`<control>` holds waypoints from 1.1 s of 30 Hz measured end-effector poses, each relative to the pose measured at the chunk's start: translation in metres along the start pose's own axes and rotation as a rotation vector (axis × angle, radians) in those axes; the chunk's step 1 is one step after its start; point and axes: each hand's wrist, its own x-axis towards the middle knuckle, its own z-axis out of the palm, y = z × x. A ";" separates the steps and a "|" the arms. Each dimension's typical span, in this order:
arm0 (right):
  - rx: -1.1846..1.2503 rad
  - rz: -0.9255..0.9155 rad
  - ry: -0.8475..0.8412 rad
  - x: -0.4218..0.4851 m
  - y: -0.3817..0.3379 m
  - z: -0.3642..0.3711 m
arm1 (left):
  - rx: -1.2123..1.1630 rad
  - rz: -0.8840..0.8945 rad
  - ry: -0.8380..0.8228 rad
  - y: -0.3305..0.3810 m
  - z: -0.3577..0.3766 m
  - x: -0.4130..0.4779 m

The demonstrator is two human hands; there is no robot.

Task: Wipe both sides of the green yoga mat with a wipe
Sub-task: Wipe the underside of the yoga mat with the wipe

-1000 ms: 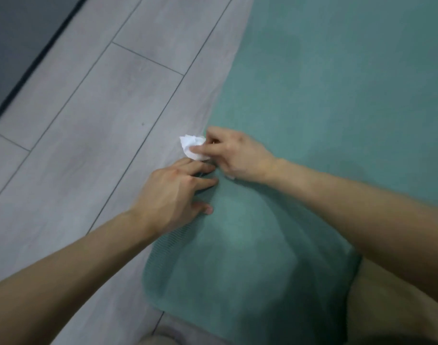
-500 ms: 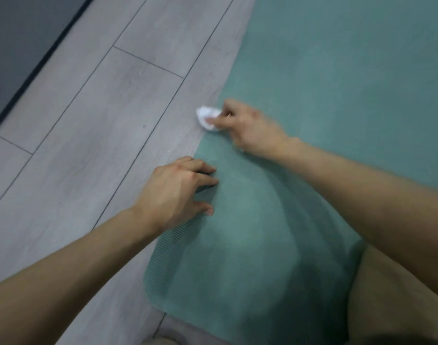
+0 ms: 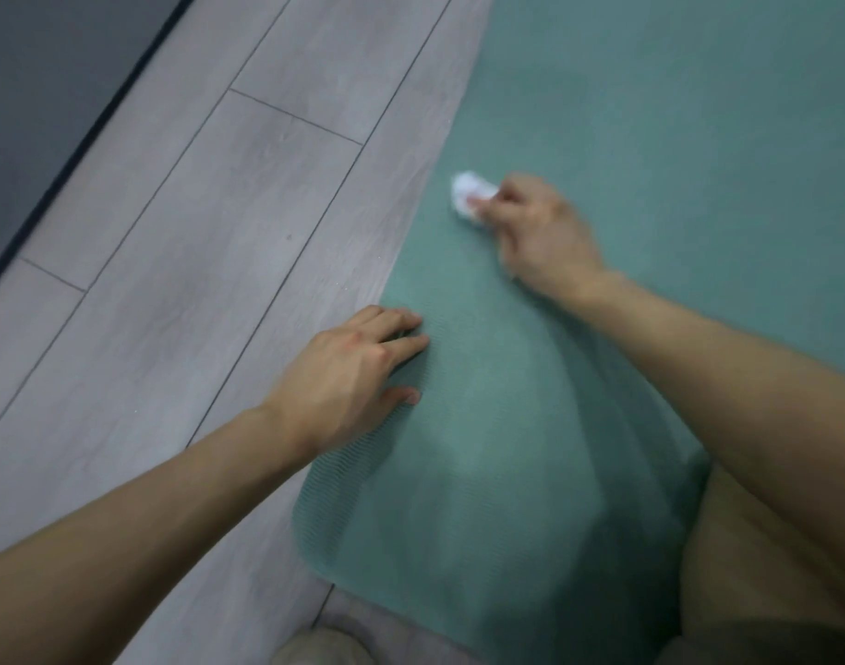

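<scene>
Mat (image 3: 627, 136) count first: one, green, flat on the floor (image 3: 219, 208), its rounded near-left corner toward me. One wipe (image 3: 468, 196), white and crumpled, on the mat just inside the left edge. I've got it pinched in my right hand (image 3: 540, 232), fingers curled round it and pressing it to the mat; that hand is blurred. My left hand (image 3: 348, 376) is nearer me, fingers straight and spread. Its fingertips press the mat at the same edge, its heel hangs over the floor, and it holds nothing. The two hands are apart. Grey planks run to the left, with one dark band (image 3: 41, 88) at the far left. My leg (image 3: 756, 568) covers the mat's near-right corner, and my right forearm crosses over the mat, hiding a strip.
</scene>
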 end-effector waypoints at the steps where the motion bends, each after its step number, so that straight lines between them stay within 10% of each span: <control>1: -0.037 0.184 0.054 0.008 0.010 -0.004 | 0.006 0.010 0.009 -0.001 0.000 -0.003; 5: 0.109 0.577 0.090 0.012 -0.053 0.007 | 0.066 0.015 0.022 0.004 -0.003 -0.012; 10: 0.264 -0.321 -0.251 -0.036 -0.110 0.014 | 0.025 0.035 0.019 -0.001 -0.001 -0.024; 17: 0.002 0.796 0.082 0.015 0.035 -0.026 | 0.036 0.032 -0.141 -0.001 -0.021 -0.017; 19: 0.041 0.757 0.093 -0.003 0.003 -0.015 | 0.025 -0.011 -0.181 0.003 -0.034 0.006; 24: 0.106 -0.069 -0.164 -0.058 -0.008 -0.022 | 0.043 -0.034 -0.168 0.012 -0.045 0.070; 29: -0.043 0.767 0.074 -0.043 0.105 -0.066 | 0.196 0.047 -0.324 0.021 -0.044 0.142; 33: 0.029 0.700 0.096 -0.052 0.090 -0.060 | 0.440 0.061 -0.456 0.039 -0.051 0.211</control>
